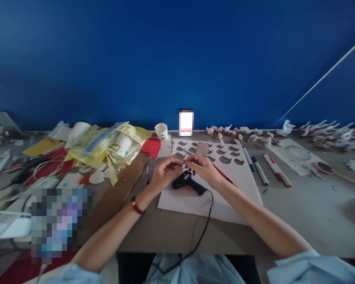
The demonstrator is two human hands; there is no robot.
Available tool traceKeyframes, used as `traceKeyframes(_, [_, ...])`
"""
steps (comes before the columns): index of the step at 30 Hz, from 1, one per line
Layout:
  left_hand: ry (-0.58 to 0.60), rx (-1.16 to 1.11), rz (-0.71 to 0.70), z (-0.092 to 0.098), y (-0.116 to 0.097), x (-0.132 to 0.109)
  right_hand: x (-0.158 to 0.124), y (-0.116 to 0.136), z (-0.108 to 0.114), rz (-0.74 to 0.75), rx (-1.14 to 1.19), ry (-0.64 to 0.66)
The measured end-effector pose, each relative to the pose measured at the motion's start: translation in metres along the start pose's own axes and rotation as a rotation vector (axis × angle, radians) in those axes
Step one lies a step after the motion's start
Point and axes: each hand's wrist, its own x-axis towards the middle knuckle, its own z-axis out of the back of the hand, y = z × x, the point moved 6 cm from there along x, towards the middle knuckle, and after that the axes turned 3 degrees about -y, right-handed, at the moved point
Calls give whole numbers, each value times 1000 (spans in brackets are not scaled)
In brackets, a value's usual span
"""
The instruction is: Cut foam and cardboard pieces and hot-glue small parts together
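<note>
My left hand [166, 172] and my right hand [205, 170] meet at the fingertips over the white foam sheet [213, 205]. Their fingers are pinched together around something small that I cannot make out. Just below the fingertips, a black hot glue gun [191, 182] lies on the sheet, its cord [206, 228] running down over the table's front edge. Bird-like shapes have been cut from the far part of the sheet. A red pencil-like stick [226, 175] lies beside my right wrist.
A lit phone [186, 123] stands against the blue wall. Several markers [260, 170] lie to the right, with small white bird figures [245, 132] behind. To the left are a paper cup [161, 131], a red heart shape [151, 147], yellow packaging [91, 148] and a cardboard strip [118, 189].
</note>
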Motion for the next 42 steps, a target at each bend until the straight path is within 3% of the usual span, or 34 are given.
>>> traceKeyframes(16, [-81, 173, -191, 2, -15, -4, -2, 4, 0, 72, -8, 5])
traceKeyframes(42, [-17, 235, -245, -1, -25, -6, -1, 9, 5, 235, -127, -89])
